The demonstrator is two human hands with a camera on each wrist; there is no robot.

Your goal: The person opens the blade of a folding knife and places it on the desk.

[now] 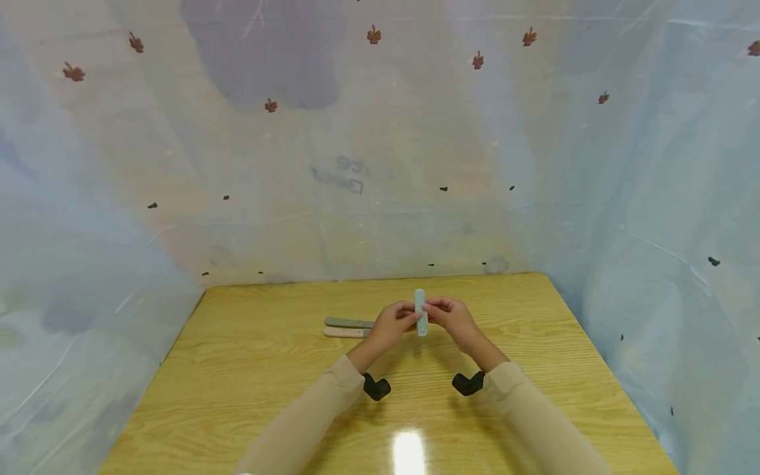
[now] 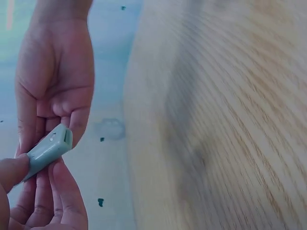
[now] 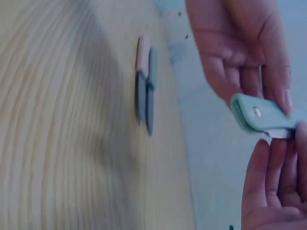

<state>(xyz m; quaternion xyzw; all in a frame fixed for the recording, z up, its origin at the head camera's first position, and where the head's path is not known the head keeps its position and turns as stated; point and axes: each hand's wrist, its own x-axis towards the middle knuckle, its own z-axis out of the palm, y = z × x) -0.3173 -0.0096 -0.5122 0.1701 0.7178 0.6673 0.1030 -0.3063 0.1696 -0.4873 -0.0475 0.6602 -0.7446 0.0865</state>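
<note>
A mint-green folding knife (image 1: 420,313) is held upright above the table between both hands. My left hand (image 1: 388,326) pinches it between thumb and fingers from the left. From the other side, my right hand (image 1: 454,320) grips it the same way. In the right wrist view, a sliver of blade (image 3: 280,133) shows along the handle's edge; the rest of it is folded in or hidden. Behind the left hand, a darker green knife (image 1: 341,322) and a pink knife (image 1: 341,332) lie side by side on the table, both with blades out.
The wooden table (image 1: 237,382) ends at a pale, patterned cloth (image 1: 380,224) at the back, with more cloth along both sides. Black wrist devices (image 1: 377,388) hang under the forearms. Light reflects off the table's near part.
</note>
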